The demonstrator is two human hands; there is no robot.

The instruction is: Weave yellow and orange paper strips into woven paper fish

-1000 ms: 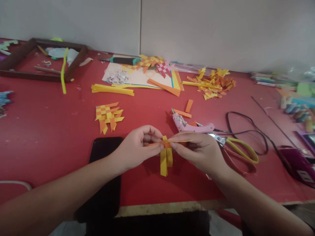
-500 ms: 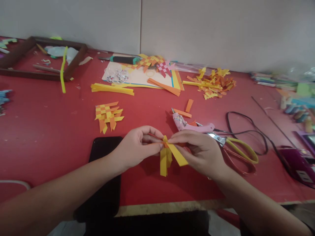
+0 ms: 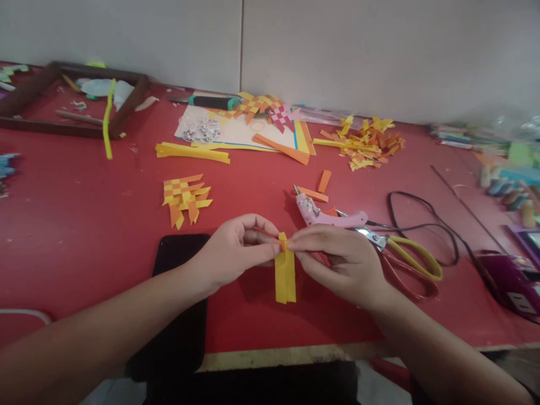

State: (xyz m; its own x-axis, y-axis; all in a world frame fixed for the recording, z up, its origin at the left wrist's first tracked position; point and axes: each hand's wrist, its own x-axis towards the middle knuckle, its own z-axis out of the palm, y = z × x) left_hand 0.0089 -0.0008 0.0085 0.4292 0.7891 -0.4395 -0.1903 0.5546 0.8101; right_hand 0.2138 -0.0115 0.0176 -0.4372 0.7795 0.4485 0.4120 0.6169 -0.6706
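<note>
Between my two hands hang yellow paper strips [image 3: 285, 281], folded together at the top with a bit of orange paper showing. My left hand [image 3: 242, 244] pinches them from the left, thumb in front. From the right, my right hand [image 3: 341, 261] pinches the same top edge with thumb and forefinger. Beyond my left hand lies a woven orange and yellow paper fish [image 3: 185, 197]. A pink glue gun [image 3: 333, 218] and scissors [image 3: 405, 261] with yellow and red handles lie just beyond and beside my right hand. A black phone [image 3: 181, 315] sits under my left forearm.
On the red table, yellow strips [image 3: 192, 153] and a heap of paper scraps [image 3: 367, 140] lie farther back. A cutter [image 3: 211, 102] rests by paper sheets [image 3: 244, 132]. A brown frame [image 3: 53, 128] stands back left. A black cable [image 3: 447, 225] loops at right.
The yellow strip that slanted toward my right hand now hangs straight down beside the other. My right fingers have opened out slightly from a tighter curl; my left hand has barely moved.
</note>
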